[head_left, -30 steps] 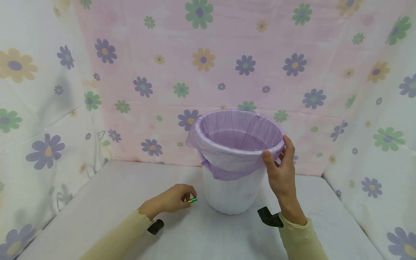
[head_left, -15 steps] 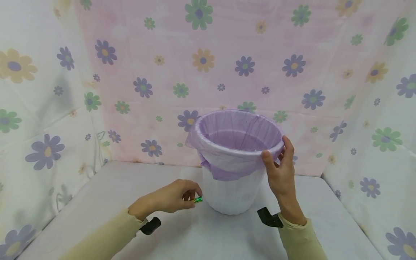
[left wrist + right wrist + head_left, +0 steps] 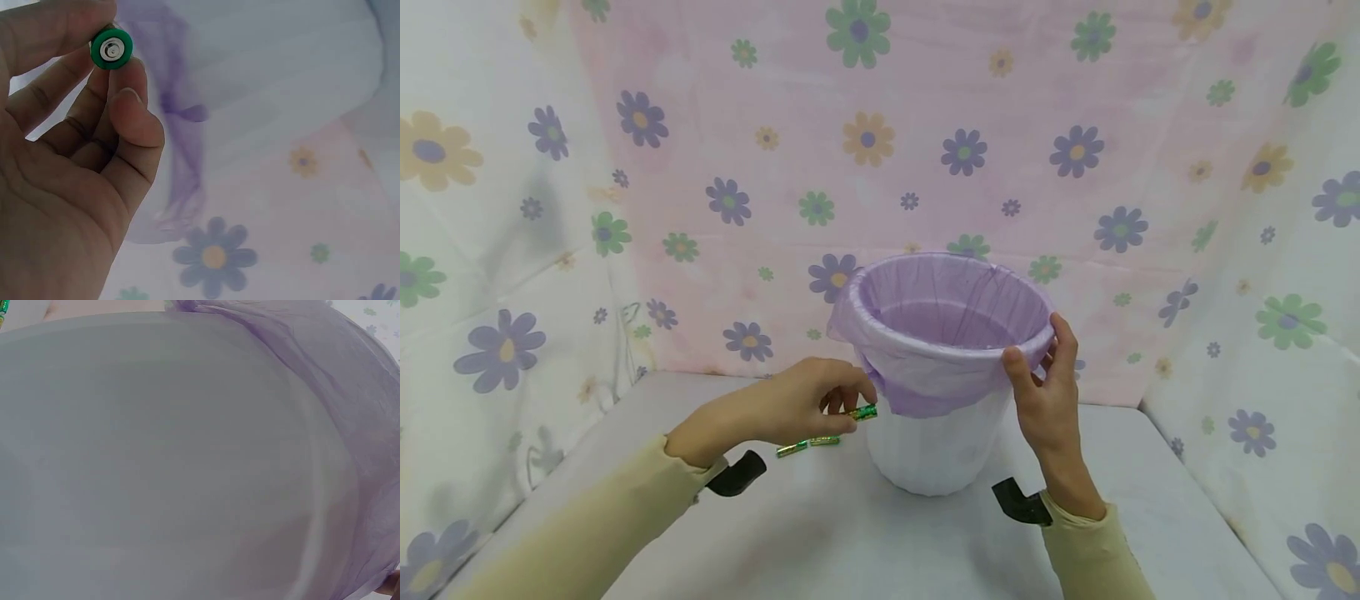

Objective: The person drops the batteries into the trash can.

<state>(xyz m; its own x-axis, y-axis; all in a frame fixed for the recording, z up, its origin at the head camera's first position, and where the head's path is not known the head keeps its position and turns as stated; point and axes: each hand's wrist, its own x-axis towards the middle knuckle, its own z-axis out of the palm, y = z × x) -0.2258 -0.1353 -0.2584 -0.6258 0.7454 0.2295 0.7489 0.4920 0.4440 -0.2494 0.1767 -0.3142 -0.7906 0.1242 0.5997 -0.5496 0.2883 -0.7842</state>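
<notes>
My left hand (image 3: 805, 402) pinches a green battery (image 3: 863, 412) between thumb and fingers, raised beside the left wall of a white bin (image 3: 940, 454). The left wrist view shows the round end of this battery (image 3: 112, 50) with its metal terminal. My right hand (image 3: 1048, 400) grips the bin's right rim, thumb in front and fingers behind. A thin purple bag (image 3: 940, 387) lines the bin and folds down over the rim. Two more green-and-gold batteries lie on the table below my left hand, one battery (image 3: 792, 449) left of the other battery (image 3: 825, 441).
The bin stands on a white-covered table (image 3: 880, 550). A pink flowered cloth (image 3: 910, 125) hangs behind, and white flowered cloths close off both sides. Dark curved mounts (image 3: 1022, 502) stick out from both wrists.
My left hand has risen toward the bag's overhang with the battery, uncovering two batteries on the table. The right hand keeps its grip on the rim.
</notes>
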